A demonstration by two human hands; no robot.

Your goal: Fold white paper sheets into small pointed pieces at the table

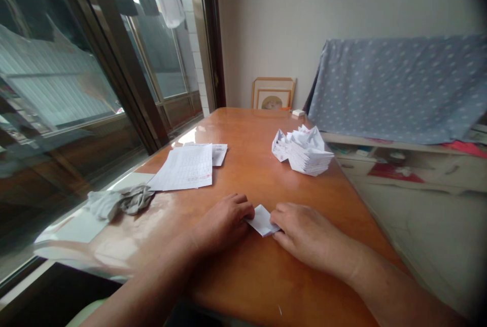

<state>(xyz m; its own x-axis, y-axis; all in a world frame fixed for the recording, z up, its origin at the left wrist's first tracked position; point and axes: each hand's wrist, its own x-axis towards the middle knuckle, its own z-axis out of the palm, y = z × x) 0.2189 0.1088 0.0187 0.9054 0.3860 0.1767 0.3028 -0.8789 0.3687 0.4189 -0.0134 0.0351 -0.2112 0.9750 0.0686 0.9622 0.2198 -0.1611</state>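
Observation:
A small folded piece of white paper (262,220) lies on the wooden table between my two hands, one corner pointing away from me. My left hand (231,218) has its curled fingers closed on the paper's left corner. On the opposite corner, my right hand (299,233) pinches the paper between thumb and fingers. Beyond my right hand stands a stack of folded white papers (309,157), nested together with pointed edges. To the left rests a pile of printed sheets (184,167), with a smaller folded paper (219,154) partly under it.
Crumpled grey cloths (119,201) lie on the table's left side near the window. A small white box (298,112) sits at the far edge, with a framed picture (273,93) behind it. A blue patterned cloth (399,88) drapes over something at the right, above a low cabinet (445,167).

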